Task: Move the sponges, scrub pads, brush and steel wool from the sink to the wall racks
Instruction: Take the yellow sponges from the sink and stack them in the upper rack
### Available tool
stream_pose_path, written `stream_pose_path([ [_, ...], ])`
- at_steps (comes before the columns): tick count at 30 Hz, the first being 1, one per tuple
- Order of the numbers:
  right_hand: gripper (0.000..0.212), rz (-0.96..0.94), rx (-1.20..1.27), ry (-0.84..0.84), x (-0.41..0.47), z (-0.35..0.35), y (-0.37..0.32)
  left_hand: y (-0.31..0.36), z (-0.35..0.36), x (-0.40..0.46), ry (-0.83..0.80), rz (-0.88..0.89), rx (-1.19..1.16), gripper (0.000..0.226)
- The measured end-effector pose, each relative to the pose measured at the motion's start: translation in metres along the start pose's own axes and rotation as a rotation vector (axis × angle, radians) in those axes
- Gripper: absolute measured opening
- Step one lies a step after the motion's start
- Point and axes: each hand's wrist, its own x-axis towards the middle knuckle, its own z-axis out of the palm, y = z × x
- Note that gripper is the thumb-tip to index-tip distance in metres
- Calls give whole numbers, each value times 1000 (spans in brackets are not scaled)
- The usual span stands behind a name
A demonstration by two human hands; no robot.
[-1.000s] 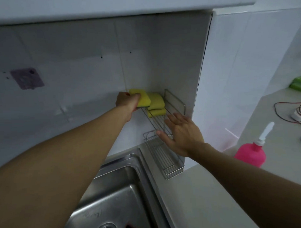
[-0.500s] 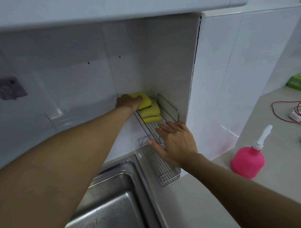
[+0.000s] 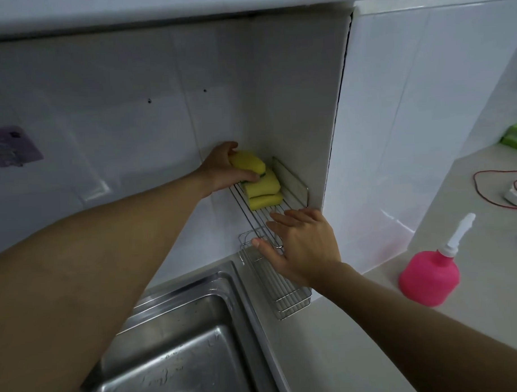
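Two wire wall racks hang in the tiled corner above the sink point(image 3: 180, 330). The upper rack point(image 3: 292, 183) holds two yellow sponges: one point(image 3: 262, 184) lies on another point(image 3: 265, 201). My left hand point(image 3: 224, 170) grips a third yellow sponge point(image 3: 247, 162) with a green scrub side and presses it down at the back of that stack. My right hand point(image 3: 300, 247) is spread open with its fingers on the front wires of the upper rack, above the lower rack point(image 3: 287, 294), which holds nothing I can see.
A pink pump bottle point(image 3: 430, 275) stands on the grey counter to the right. Red cables point(image 3: 500, 187) and a green object point(image 3: 516, 137) lie further back on the right. A purple hook plate point(image 3: 11, 145) sticks to the left wall. A cabinet overhangs the corner.
My left hand has pushed the sponge down and right onto the back of the stack. My right hand has stayed at the rack's front. The view has shifted slightly.
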Motion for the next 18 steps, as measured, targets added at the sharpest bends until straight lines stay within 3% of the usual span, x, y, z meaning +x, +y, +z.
stream_pose_path([
  [12,69,17,17,-1,1,-1,-1,12,15,8,-154,22,255,112],
  [18,69,24,26,16,0,-3,-1,5,13,0,-164,17,200,111],
])
